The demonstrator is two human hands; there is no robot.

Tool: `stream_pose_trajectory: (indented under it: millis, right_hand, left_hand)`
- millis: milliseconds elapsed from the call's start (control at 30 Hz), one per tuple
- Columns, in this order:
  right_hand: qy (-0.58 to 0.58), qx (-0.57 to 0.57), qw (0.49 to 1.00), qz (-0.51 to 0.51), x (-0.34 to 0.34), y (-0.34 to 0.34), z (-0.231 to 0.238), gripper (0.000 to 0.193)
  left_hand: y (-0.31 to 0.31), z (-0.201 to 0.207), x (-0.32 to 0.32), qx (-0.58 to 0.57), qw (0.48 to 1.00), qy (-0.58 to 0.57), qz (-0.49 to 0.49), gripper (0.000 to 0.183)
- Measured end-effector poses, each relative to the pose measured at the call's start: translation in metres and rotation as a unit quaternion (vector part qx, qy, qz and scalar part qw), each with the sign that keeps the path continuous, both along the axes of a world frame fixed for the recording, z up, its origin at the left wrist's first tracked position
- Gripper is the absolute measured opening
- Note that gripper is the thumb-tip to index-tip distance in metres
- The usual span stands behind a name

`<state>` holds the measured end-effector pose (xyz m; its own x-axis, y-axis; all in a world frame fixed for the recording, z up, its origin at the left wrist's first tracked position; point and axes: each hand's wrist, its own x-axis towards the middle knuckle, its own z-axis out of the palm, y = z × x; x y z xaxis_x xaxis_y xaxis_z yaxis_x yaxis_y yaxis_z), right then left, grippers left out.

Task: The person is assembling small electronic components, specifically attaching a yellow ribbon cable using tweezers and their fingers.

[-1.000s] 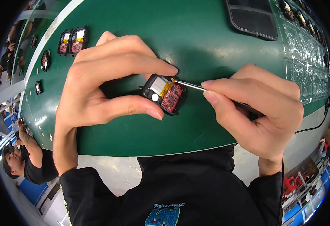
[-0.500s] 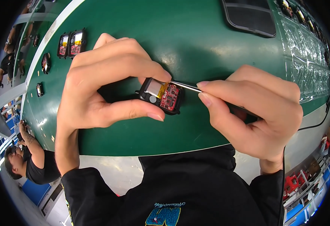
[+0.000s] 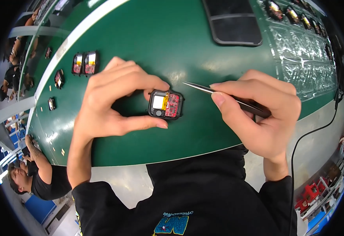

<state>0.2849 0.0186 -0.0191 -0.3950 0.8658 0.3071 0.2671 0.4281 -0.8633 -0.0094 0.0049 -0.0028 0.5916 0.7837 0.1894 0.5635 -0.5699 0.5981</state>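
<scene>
Between the thumb and fingers of my left hand [image 3: 115,100] is a small black device housing [image 3: 166,104], open side up. Inside it sit a silvery battery cell with yellow tape on the left and a red circuit board [image 3: 173,105] on the right. My right hand [image 3: 258,112] pinches a pair of metal tweezers [image 3: 203,88]. Their pointed tips lie to the upper right of the housing, apart from it, over the green table.
Two similar open devices [image 3: 84,63] stand side by side at the upper left, with single ones nearby. A black phone-like slab [image 3: 234,29] lies at the back. Clear plastic trays [image 3: 303,59] with more devices are at right. A black cable [image 3: 297,141] hangs beside the table's right edge.
The tweezer tips have drawn away from the housing's upper edge. The housing is now held more level and squarer to me. The whole view has shifted slightly.
</scene>
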Motion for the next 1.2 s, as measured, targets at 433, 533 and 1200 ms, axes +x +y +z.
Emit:
stream_pose_trajectory:
  millis: [433,533,1200]
  right_hand:
    - [0.128,-0.009,0.991,-0.045,0.001,-0.009,-0.011,0.01]
    - [0.106,-0.01,0.994,-0.023,0.0,-0.011,-0.01,0.011]
    - [0.07,0.009,0.997,0.037,-0.004,-0.008,-0.013,0.012]
  left_hand:
    - [0.007,0.012,0.005,-0.013,0.988,-0.1,0.119,0.058]
    - [0.045,0.044,0.036,0.077,0.994,-0.064,0.045,0.058]
    - [0.224,0.016,0.269,0.151,0.965,0.001,-0.213,0.04]
